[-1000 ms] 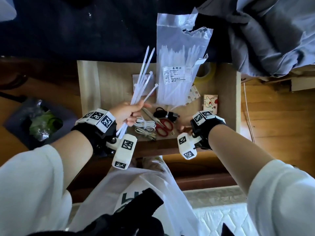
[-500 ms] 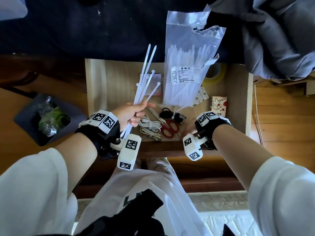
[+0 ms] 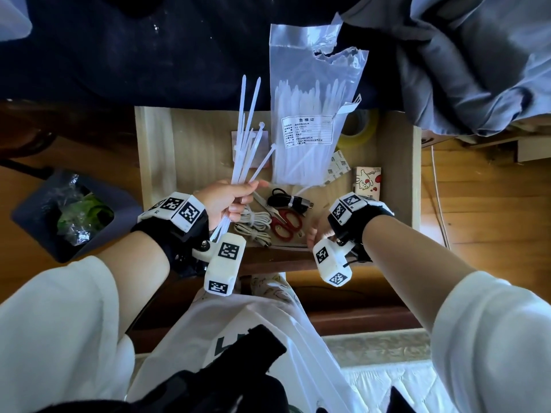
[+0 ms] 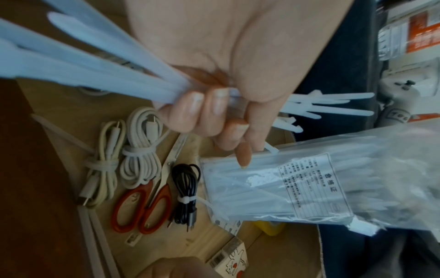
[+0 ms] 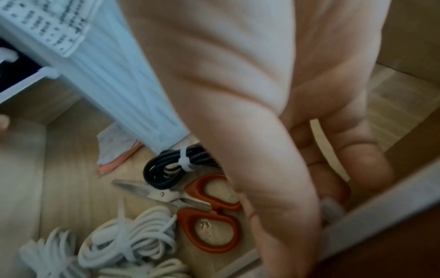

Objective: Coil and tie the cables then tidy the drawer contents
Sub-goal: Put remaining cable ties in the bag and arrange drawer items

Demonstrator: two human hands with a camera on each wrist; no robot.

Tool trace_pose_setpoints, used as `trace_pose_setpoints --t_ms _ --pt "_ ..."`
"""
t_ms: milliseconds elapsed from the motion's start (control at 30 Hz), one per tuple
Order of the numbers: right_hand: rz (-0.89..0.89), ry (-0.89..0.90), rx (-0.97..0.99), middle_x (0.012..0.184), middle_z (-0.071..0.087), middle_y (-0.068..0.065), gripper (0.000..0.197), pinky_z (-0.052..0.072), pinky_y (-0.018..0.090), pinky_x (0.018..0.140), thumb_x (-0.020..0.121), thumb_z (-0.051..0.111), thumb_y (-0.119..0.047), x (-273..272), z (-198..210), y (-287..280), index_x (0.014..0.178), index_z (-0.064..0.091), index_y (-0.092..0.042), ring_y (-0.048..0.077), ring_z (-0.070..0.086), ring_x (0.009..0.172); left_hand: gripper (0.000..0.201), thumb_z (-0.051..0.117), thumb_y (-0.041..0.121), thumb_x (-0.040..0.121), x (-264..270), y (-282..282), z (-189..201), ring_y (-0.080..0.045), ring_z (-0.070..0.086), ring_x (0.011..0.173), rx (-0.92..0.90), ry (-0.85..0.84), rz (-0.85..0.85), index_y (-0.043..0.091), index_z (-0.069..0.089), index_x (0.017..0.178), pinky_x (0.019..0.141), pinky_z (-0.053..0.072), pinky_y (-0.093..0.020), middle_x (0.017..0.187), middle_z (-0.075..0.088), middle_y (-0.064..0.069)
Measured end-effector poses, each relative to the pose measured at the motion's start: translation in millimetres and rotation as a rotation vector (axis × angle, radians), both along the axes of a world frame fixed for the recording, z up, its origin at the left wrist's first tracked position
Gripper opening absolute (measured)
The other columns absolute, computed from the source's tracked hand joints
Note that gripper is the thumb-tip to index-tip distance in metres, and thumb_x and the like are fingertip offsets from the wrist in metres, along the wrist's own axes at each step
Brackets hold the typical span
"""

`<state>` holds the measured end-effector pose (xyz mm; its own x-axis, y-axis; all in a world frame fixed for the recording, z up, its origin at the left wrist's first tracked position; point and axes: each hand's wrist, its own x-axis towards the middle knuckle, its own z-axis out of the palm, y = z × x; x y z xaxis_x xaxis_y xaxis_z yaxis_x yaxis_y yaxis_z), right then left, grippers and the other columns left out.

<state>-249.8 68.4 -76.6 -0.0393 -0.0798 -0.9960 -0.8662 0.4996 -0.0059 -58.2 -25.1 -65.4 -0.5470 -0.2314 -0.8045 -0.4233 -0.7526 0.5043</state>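
Centrally, left hand point(image 3: 228, 201) clenched round a bundle of loose white zip ties point(image 3: 249, 138), fingers point(image 4: 197, 111) curled tight, tie ends fanning toward 12 o'clock and tails running back under the wrist. Index finger extended, tip resting on the lower edge of the clear bag of zip ties point(image 3: 310, 126).

Right hand point(image 3: 316, 231) low at the front edge of the drawer point(image 3: 155, 150), at 4 o'clock from the scissors. Fingers point(image 5: 366, 156) curled; a pale strip point(image 5: 328, 148), probably one zip tie, lying across them, though blur in the right wrist view prevents a firm reading of the grip.

Hands apart, the scissors and cables between them.

Inside the drawer, near the front:
- Two white cables point(image 4: 123, 159), coiled, each bound at the middle with a tie, just below the left hand.
- Red-handled scissors point(image 3: 283, 220), at 3 o'clock from the white cables, touching them.
- Black cable point(image 3: 287, 201), coiled and tied with a white zip tie, at 12 o'clock from the scissors handles.

Further back:
- Bag of zip ties leaning toward 12 o'clock, top torn open, printed label facing up, covering part of the drawer rear.
- Yellow tape roll point(image 3: 359, 129) at 3 o'clock from the bag, partly hidden behind it.
- Small printed box point(image 3: 368, 181) at 1 o'clock from the right hand.

Outside the drawer, at 9 o'clock: dark bin point(image 3: 68, 213) holding green waste.
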Motion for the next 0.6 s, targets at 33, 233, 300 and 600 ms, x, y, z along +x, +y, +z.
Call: trace_pose_setpoints --t_ms 33,233,300,600 --pt "0.053 0.003 -0.012 0.094 0.07 0.003 0.019 0.053 0.026 0.064 0.073 0.074 -0.022 -8 -30 8 0.091 0.068 -0.02 0.017 0.064 0.083 0.023 0.048 0.023 0.096 -1 0 1 -0.003 0.026 0.038 -0.005 0.001 -0.001 0.012 0.064 0.11 0.038 0.021 -0.016 0.053 0.037 0.008" --pt "0.12 -0.007 -0.133 0.078 0.067 -0.004 0.022 0.057 0.035 0.072 0.069 0.077 -0.03 -5 -22 19 0.086 0.063 -0.026 0.014 0.063 0.076 0.026 0.051 0.022 0.095 -8 1 7 -0.004 0.026 0.038 -0.016 -0.002 0.004 0.009 0.063 0.113 0.037 0.021 -0.016 0.057 0.041 0.006" --pt "-0.016 -0.033 -0.183 0.095 0.067 0.005 0.028 0.056 0.036 0.077 0.074 0.074 -0.02 2 -5 21 0.101 0.066 -0.016 0.017 0.06 0.081 0.023 0.05 0.021 0.095 -9 3 8 -0.004 0.026 0.038 -0.011 0.002 0.005 0.01 0.064 0.11 0.038 0.021 -0.016 0.057 0.042 0.006" --pt "-0.137 -0.029 -0.266 0.095 0.066 0.011 0.037 0.051 0.02 0.06 0.09 0.046 0.005 -14 44 21 0.126 0.055 -0.003 0.016 0.058 0.067 0.02 0.043 0.008 0.098 -20 7 28 -0.004 0.034 0.034 -0.046 0.063 0.023 0.004 0.062 0.1 0.034 0.029 -0.015 0.064 0.067 -0.002"
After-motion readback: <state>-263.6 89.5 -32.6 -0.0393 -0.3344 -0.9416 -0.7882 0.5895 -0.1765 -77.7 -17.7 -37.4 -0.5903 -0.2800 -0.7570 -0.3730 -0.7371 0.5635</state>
